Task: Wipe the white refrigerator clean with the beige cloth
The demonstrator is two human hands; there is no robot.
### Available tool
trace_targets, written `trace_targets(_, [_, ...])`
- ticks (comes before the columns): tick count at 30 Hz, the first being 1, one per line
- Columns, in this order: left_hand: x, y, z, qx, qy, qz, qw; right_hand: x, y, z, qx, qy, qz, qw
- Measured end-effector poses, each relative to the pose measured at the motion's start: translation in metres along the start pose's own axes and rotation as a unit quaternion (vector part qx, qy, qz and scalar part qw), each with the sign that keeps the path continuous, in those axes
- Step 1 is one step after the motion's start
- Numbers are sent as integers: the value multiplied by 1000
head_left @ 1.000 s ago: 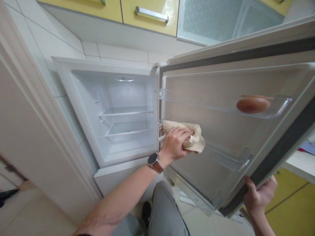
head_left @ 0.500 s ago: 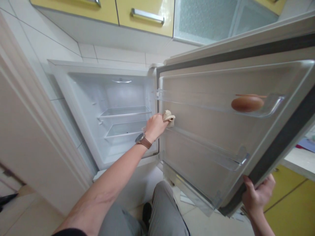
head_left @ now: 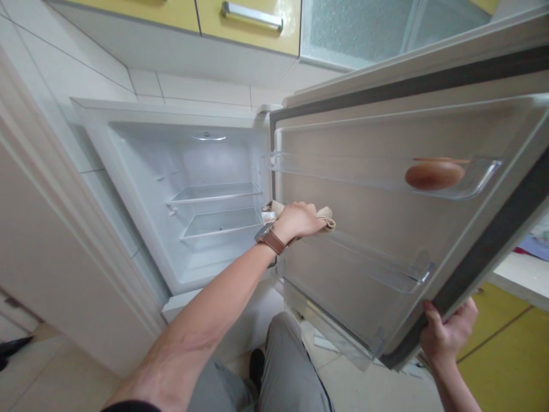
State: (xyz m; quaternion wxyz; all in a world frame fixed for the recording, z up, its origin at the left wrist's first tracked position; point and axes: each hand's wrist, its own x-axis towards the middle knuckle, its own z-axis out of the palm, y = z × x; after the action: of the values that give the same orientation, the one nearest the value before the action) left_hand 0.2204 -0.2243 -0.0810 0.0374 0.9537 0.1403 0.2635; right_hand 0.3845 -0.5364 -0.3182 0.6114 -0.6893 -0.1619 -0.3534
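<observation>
My left hand (head_left: 301,219) is closed around a beige cloth (head_left: 326,220) at the middle clear shelf (head_left: 377,260) of the refrigerator door (head_left: 338,137). Part of the cloth sticks out on both sides of the fingers, with a small white tag by the wrist. My right hand (head_left: 448,332) grips the lower outer edge of the swung-out door, thumb on the inner side. In the upper clear door rack (head_left: 343,171) lies a brown, egg-like rounded object (head_left: 434,173) with a thin rim or stick along its top.
Left of the door stands the refrigerator compartment (head_left: 206,157) with two glass shelves (head_left: 221,223). Yellow cabinets (head_left: 249,37) hang above. A white countertop (head_left: 523,277) over yellow cupboards (head_left: 501,337) is beyond the door at right. A wall edge (head_left: 64,229) rises on the left.
My left hand has moved right along the door shelf with the cloth, and more of the cloth shows. My right hand keeps its hold on the door edge. The view shifted slightly.
</observation>
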Motion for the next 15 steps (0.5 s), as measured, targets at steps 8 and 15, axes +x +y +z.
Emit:
trace_targets(8, [-27,112,-12,-85,-116,179,973,0,3,1,-3,4,-3,1000])
trace_targets(15, [-23,129,-17,-190,-237,201,931,4,0,2,11,-1,-7,1000])
